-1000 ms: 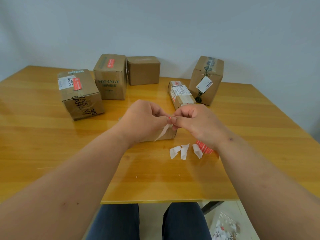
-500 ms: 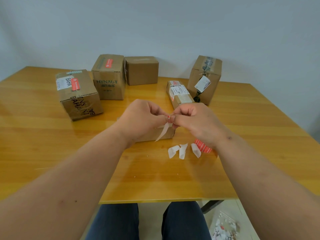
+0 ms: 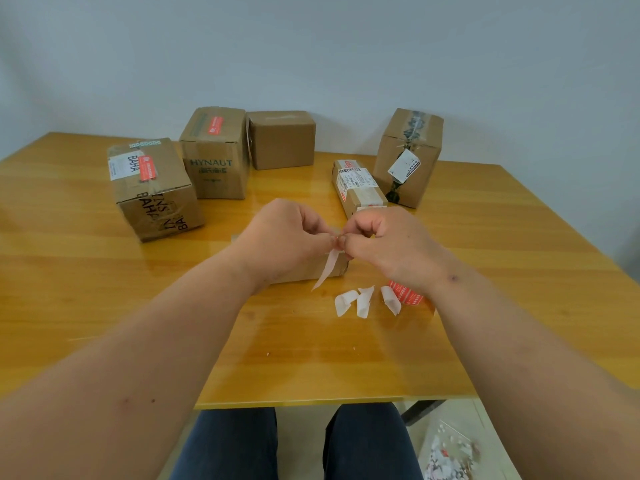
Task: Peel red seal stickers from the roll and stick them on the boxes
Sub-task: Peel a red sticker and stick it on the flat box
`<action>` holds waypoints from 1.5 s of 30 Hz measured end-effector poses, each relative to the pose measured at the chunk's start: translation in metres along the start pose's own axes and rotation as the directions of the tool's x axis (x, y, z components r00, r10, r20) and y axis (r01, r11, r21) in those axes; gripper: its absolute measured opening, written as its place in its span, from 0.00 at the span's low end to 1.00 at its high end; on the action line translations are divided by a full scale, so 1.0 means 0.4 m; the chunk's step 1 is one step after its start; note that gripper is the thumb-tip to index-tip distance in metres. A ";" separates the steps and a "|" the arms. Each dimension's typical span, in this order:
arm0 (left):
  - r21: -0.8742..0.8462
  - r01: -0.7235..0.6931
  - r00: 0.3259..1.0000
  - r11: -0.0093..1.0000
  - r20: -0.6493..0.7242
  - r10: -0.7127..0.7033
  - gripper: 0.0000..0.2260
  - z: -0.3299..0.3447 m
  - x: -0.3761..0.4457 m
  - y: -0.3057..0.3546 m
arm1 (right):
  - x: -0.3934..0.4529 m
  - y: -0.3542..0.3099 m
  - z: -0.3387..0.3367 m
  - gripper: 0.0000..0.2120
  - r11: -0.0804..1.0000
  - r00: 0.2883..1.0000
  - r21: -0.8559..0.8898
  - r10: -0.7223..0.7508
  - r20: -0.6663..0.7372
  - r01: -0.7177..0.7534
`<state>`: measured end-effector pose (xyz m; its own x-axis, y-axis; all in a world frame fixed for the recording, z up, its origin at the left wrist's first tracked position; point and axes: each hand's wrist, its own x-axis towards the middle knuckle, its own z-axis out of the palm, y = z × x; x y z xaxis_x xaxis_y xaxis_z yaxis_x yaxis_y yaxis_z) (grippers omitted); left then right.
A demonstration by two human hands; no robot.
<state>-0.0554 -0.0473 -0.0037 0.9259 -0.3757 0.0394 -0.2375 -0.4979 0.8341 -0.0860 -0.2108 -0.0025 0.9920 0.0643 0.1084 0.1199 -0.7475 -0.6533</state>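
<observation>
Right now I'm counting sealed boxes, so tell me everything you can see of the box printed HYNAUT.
The HYNAUT box is a brown cardboard carton, closed and upright at the table's far left. A red seal sticker lies on its top. Dark print marks its front. A plain box sits right beside it; contact unclear.

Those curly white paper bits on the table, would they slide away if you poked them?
Probably yes. The three curled backing strips look thin and light, and they rest loose on the glossy table, so a poke would likely scoot them. Being curled, they might roll a little too. They look floppy, so they would probably squash rather than stay stiff.
</observation>
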 end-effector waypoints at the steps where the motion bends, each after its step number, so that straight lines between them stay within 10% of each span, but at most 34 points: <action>1: 0.013 -0.002 1.000 1.000 0.015 0.001 0.05 -0.002 0.000 -0.001 | 0.000 0.002 0.000 0.09 1.000 1.000 -0.013 -0.001 0.008 0.001; 15: 0.158 -0.045 0.999 0.986 -0.021 0.049 0.07 0.005 0.002 0.004 | -0.007 -0.006 0.003 0.08 1.000 1.000 -0.011 -0.010 0.001 0.010; 26: -0.342 0.190 0.957 0.920 -0.145 -0.252 0.05 -0.017 0.025 -0.039 | -0.010 0.038 -0.015 0.08 0.984 0.998 -0.174 0.023 -0.054 -0.032; 33: -0.552 0.170 0.905 0.816 -0.241 -0.351 0.05 -0.035 0.027 -0.058 | -0.023 0.032 -0.038 0.11 0.678 0.996 -0.734 0.035 0.086 0.039; 39: -0.599 0.142 0.908 0.788 -0.239 -0.345 0.05 -0.045 0.019 -0.049 | -0.021 0.020 -0.057 0.10 0.524 0.989 -0.850 0.087 0.122 0.059; 45: -0.564 0.131 0.947 0.815 -0.172 -0.272 0.06 -0.041 0.012 -0.030 | -0.001 0.000 -0.027 0.05 0.939 0.996 -0.335 0.081 -0.023 -0.084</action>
<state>-0.0432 -0.0304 -0.0046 0.9918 -0.0861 -0.0946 0.0936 -0.0147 0.9955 -0.0868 -0.2178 0.0055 0.9973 -0.0119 0.0723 0.0159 -0.9283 -0.3714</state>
